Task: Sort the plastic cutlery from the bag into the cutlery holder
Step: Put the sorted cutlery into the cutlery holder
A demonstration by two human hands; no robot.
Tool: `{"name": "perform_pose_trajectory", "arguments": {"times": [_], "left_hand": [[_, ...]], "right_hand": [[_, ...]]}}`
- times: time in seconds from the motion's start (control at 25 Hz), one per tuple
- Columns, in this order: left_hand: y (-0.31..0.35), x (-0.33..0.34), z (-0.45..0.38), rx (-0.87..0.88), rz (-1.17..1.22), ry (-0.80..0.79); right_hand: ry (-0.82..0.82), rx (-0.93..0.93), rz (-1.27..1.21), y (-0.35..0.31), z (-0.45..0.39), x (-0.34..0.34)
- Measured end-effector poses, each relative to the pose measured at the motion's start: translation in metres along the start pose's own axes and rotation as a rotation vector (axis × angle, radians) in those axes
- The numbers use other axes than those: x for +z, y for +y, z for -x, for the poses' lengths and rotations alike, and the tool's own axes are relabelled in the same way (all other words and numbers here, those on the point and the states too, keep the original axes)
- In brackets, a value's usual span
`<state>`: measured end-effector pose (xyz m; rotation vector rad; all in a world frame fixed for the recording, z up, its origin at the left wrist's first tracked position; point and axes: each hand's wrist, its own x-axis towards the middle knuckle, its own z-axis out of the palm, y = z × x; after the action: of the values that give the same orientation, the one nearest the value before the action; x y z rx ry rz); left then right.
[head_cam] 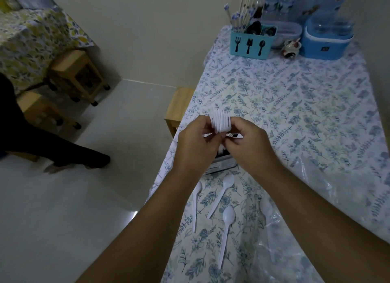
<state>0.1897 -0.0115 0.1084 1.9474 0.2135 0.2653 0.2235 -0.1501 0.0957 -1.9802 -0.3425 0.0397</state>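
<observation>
A nested stack of white plastic cutlery (220, 122) is gripped at centre frame by fingers of the left hand (195, 144) and right hand (249, 147). Light, stiff, slippery pieces; handles are advised. The holder (252, 44) is seen upper right

Mid table (295, 105) is wide open btwn the hands and the blue cutlery holder (252, 44), straight run. Near end's cluttered w/ loose spoons (226, 217) and a clear bag (329, 198); bottles (280, 6) and a blue tub (325, 44) crowd the holder's right.
</observation>
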Motion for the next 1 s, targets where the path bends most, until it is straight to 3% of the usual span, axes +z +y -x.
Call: {"name": "perform_pose_trajectory", "arguments": {"times": [0.24, 0.4, 0.52, 0.72, 0.88, 1.0], "left_hand": [[0.012, -0.01, -0.01, 0.072, -0.487, -0.138], [0.022, -0.015, -0.013, 0.069, -0.656, -0.211], [0.023, -0.014, -0.009, 0.046, -0.66, -0.202], [0.01, -0.007, 0.012, 0.152, -0.604, -0.074], [-0.001, -0.009, 0.049, 0.25, -0.502, 0.043], [-0.037, -0.012, 0.091, 0.2, -0.452, 0.094]], "right_hand": [[-0.082, -0.057, 0.246, 0.012, 0.0, 0.005], [-0.103, -0.005, 0.369, 0.012, 0.004, 0.0], [-0.005, -0.016, 0.326, 0.004, 0.006, -0.006], [0.113, -0.148, 0.262, 0.001, 0.013, -0.003], [0.071, -0.204, 0.289, 0.003, 0.025, 0.0], [-0.023, -0.092, 0.307, 0.02, 0.061, 0.007]]}}
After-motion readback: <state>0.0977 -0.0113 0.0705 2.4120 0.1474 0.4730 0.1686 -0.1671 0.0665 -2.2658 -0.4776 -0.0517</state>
